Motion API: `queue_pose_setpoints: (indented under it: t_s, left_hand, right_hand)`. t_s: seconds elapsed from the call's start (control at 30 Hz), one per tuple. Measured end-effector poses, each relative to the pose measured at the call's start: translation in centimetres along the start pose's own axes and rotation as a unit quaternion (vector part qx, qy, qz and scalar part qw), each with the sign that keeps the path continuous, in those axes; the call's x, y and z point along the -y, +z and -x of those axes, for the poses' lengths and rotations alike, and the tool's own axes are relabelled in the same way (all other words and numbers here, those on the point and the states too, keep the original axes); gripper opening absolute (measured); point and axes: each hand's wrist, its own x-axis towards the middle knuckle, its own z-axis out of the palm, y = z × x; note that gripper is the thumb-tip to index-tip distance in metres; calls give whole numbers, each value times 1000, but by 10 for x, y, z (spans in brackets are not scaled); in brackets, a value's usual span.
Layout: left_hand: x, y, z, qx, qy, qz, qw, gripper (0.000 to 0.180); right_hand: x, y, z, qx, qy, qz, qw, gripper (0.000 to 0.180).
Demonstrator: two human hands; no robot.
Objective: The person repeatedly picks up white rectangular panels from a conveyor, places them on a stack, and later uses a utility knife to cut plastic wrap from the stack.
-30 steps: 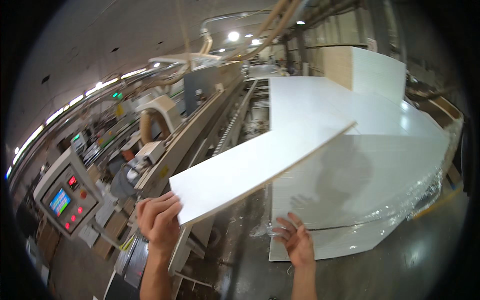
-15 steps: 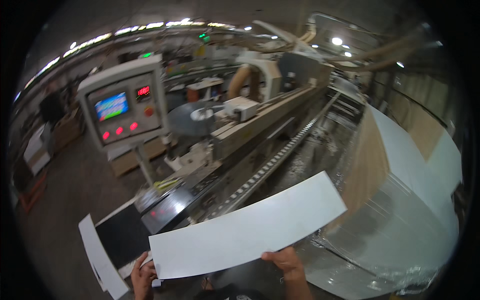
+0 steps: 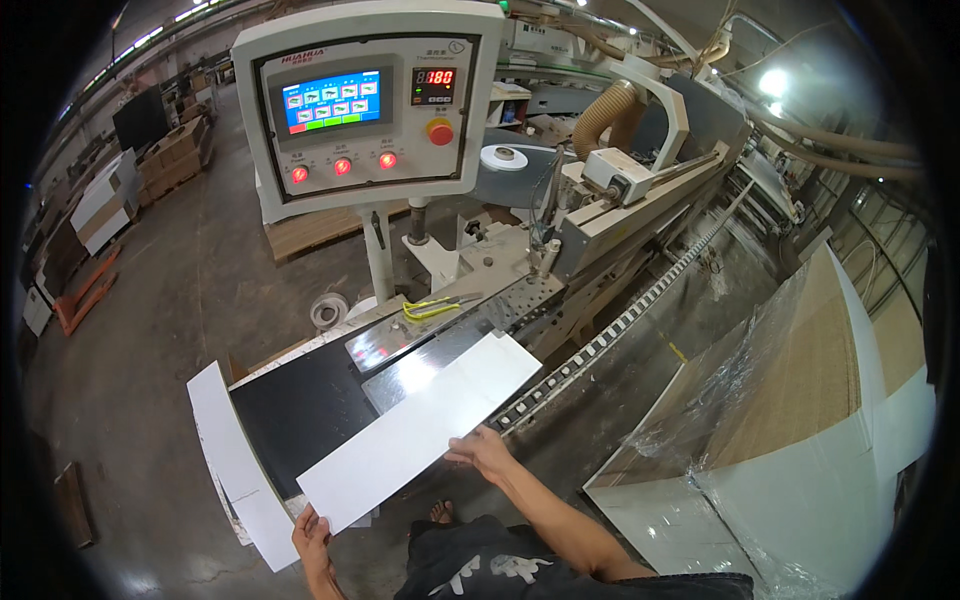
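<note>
A long white panel (image 3: 420, 435) lies slanted over the front of the machine's infeed table, its far end beside a perforated metal plate (image 3: 525, 300). My left hand (image 3: 311, 535) grips the panel's near left corner, thumb on the upper face. Along the edge closest to me, my right hand (image 3: 480, 452) holds the panel with the thumb on top; its other fingers are partly hidden underneath. A small step shows in the panel's far end. Behind it are a black table surface (image 3: 300, 400) and a shiny metal plate (image 3: 410, 365).
Yellow-handled snips (image 3: 430, 309) lie on the machine bed. A control panel (image 3: 368, 110) with a lit screen and red buttons rises behind. A toothed conveyor track (image 3: 610, 335) runs away to the right. Another white board (image 3: 235, 465) stands at left; plastic-wrapped boards (image 3: 740, 440) stand at right.
The white panel has swung and come down from in front of the track onto the infeed table. Both hands have kept hold of it. My view has shifted toward the control panel.
</note>
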Motion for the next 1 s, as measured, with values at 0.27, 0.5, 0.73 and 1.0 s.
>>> queue_pose_setpoints:
  t_s: [0.27,0.5,0.73,1.0]
  left_hand:
    - [-11,28,-74,52,13,-41,998,72]
    - [-24,57,-100,79,95,-237,964,94]
    - [-33,77,-93,14,130,-361,924,75]
    - [-36,165,-78,19,188,-398,898,69]
  right_hand:
    - [-10,17,-67,-86,-85,62,991,117]
    - [17,12,-93,-184,-205,430,860,120]
    - [31,-14,-109,-173,-292,625,703,130]
    - [77,-74,-127,-146,-317,571,743,122]
